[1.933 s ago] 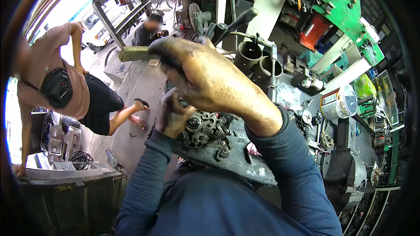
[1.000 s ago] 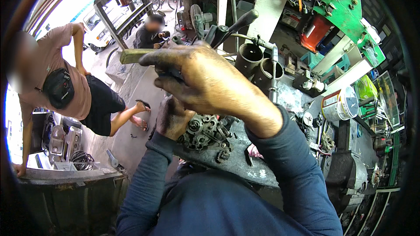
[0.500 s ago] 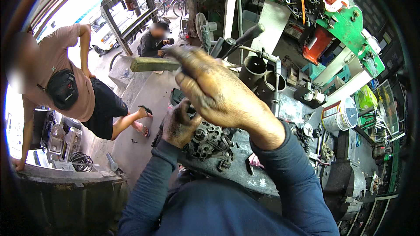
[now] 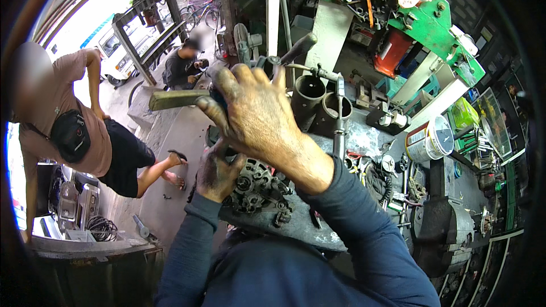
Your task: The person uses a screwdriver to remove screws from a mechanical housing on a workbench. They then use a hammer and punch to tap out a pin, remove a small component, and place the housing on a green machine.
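Observation:
My right hand (image 4: 259, 111) is raised over the bench, back of the hand up, fingers apart and thumb out to the left. Its fingertips are partly blurred. Beside its thumb, a flat wooden bar (image 4: 175, 99) sticks out to the left; the bar's other end is hidden behind the hand. Below, my left hand (image 4: 216, 175) is curled next to a dark part (image 4: 214, 135). What its fingers hold is mostly hidden. Right of the left hand, a greasy metal engine assembly (image 4: 253, 185) with round openings rests on the bench.
Two dark metal cylinders (image 4: 307, 95) stand beyond my right wrist, near an upright metal bar (image 4: 339, 119). A white bucket (image 4: 438, 136) and loose tools are at the right. A person (image 4: 77, 125) stands at the left; another person (image 4: 183, 67) is low down farther back.
The view has shifted, so the surroundings sit farther left and lower. My right hand has risen slightly over the bench, and its fingers now look more spread. My left hand stays by the engine assembly.

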